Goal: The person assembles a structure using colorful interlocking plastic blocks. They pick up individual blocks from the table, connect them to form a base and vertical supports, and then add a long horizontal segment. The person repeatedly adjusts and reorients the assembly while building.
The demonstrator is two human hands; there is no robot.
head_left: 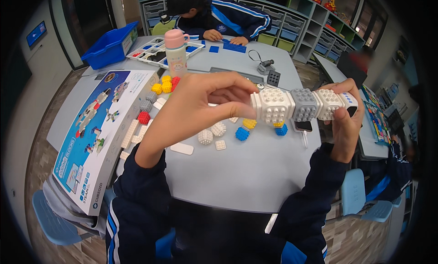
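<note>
I hold a row of joined studded cube blocks, white, grey (304,105) and white, level above the table. Thumb and fingers of my left hand (205,97) pinch its left end, where a thin white piece shows. My right hand (347,120) is wrapped round the right end, which has a dark face and a printed white side. On the table below lie white studded blocks (205,137), a small white square plate (221,145), a long white plate (182,148) and two yellow-and-blue block pairs (242,133). Red, grey and yellow blocks (157,88) sit left of my left wrist.
A large block-set box (98,122) lies at the left edge. Behind stand a pink-lidded bottle (176,54), a white sorting tray (153,54) and a blue bin (107,49). Across the table (237,177), another person's hands (226,38) handle blue plates. A dark device with a white cable (302,126) lies right.
</note>
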